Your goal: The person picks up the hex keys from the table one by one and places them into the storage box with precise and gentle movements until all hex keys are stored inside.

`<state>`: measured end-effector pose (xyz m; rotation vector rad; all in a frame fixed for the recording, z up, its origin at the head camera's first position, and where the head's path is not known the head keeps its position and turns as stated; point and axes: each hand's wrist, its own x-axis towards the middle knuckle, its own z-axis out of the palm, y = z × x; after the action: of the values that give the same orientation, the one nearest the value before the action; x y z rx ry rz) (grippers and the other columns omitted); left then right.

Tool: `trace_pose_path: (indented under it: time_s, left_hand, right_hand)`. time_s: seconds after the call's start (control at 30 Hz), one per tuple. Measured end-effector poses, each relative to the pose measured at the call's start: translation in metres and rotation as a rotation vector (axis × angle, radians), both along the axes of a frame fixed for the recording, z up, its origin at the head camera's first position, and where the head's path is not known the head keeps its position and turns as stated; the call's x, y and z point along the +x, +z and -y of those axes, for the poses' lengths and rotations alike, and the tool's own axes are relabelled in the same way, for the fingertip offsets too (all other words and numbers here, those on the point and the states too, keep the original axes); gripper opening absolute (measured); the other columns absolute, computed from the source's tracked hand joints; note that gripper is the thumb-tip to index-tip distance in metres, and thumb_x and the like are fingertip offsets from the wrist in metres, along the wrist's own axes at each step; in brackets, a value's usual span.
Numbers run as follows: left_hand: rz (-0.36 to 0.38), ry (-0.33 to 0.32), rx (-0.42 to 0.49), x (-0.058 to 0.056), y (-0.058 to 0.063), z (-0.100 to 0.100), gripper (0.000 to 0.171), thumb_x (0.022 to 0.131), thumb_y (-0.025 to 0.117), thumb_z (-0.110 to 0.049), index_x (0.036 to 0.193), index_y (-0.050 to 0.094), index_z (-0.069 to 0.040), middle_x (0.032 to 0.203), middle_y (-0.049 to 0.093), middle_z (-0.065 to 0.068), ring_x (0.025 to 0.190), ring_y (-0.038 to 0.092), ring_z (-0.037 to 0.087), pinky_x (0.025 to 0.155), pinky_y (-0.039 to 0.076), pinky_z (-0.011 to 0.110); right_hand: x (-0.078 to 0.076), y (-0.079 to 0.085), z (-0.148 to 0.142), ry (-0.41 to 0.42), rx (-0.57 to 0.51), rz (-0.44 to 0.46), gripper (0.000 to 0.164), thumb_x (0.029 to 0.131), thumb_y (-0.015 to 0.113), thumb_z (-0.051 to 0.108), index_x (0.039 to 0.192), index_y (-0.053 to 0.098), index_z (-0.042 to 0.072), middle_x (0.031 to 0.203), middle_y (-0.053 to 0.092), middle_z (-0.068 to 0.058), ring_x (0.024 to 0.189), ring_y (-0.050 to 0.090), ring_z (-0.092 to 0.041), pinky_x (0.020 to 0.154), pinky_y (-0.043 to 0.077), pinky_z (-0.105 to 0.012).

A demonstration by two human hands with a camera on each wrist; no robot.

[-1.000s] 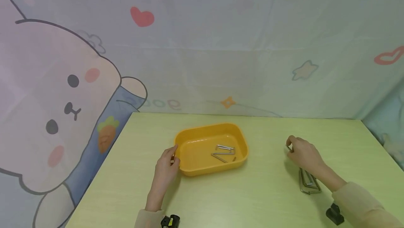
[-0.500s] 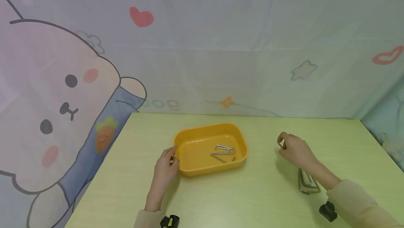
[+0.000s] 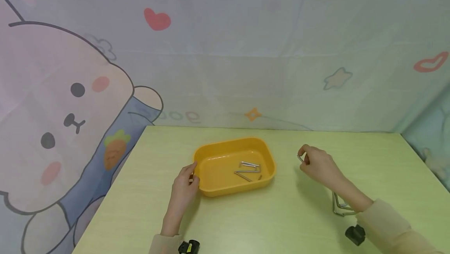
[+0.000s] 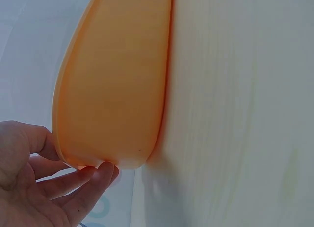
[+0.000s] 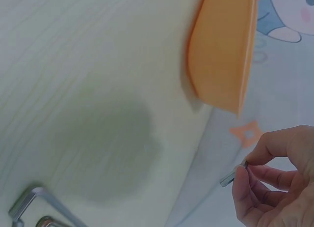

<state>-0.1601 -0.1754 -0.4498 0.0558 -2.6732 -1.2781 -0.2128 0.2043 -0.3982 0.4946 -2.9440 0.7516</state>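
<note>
In the head view, my left hand [image 3: 184, 185] holds the left end of a yellow plastic tray [image 3: 215, 168]. The left wrist view has fingers [image 4: 98, 180] against the tray's end wall [image 4: 110, 104], with the thumb at its rim. Several L-shaped metal hex keys [image 3: 250, 171] lie inside, toward the tray's right side. Above the table, to the right of the tray, my right hand [image 3: 321, 168] pinches a small silver hex key [image 5: 228, 179] between thumb and fingertips; most of it is hidden in the grip. More hex keys [image 3: 339, 209] lie nested on the table, partly behind the right forearm.
The pale yellow-green table [image 3: 267, 222] ends at a cartoon-print cloth [image 3: 225, 50] hanging behind it. Black wrist cameras [image 3: 355, 235] sit at both cuffs. The tray's side wall [image 5: 221, 50] rises in the right wrist view.
My right hand has moved left, and slightly toward the back, carrying the small hex key closer to the tray. The left hand and the tray stay in place.
</note>
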Motion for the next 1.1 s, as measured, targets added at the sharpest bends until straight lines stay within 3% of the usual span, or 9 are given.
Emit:
trace_pose_path:
  time_s: [0.4, 0.8, 1.1]
  left_hand:
    - [0.005, -0.004, 0.006, 0.001, 0.003, 0.0, 0.046, 0.093, 0.047, -0.004, 0.14, 0.048, -0.001, 0.136, 0.053, 0.02, 0.107, 0.06, 0.031, 0.087, 0.057, 0.041]
    - [0.012, -0.005, 0.009, 0.001, 0.003, 0.0, 0.047, 0.093, 0.047, -0.004, 0.14, 0.048, -0.001, 0.138, 0.052, 0.02, 0.109, 0.06, 0.032, 0.088, 0.057, 0.041]
    - [0.013, 0.003, 0.006, 0.002, 0.004, 0.001, 0.046, 0.093, 0.047, -0.005, 0.14, 0.049, -0.002, 0.137, 0.052, 0.02, 0.108, 0.06, 0.032, 0.089, 0.057, 0.041]
  right_hand:
    - [0.009, 0.019, 0.027, 0.026, -0.015, -0.007, 0.025, 0.079, 0.057, 0.0, 0.103, 0.061, 0.002, 0.072, 0.055, -0.002, 0.056, 0.045, -0.012, 0.05, 0.038, -0.024]
    - [0.013, 0.025, 0.05, 0.056, -0.056, 0.024, 0.026, 0.079, 0.056, 0.0, 0.103, 0.062, 0.004, 0.07, 0.054, 0.0, 0.057, 0.045, -0.012, 0.052, 0.038, -0.023]
    - [0.01, 0.024, 0.069, 0.094, -0.076, -0.004, 0.029, 0.081, 0.059, 0.0, 0.109, 0.064, 0.004, 0.067, 0.053, 0.001, 0.056, 0.043, -0.011, 0.053, 0.037, -0.023]
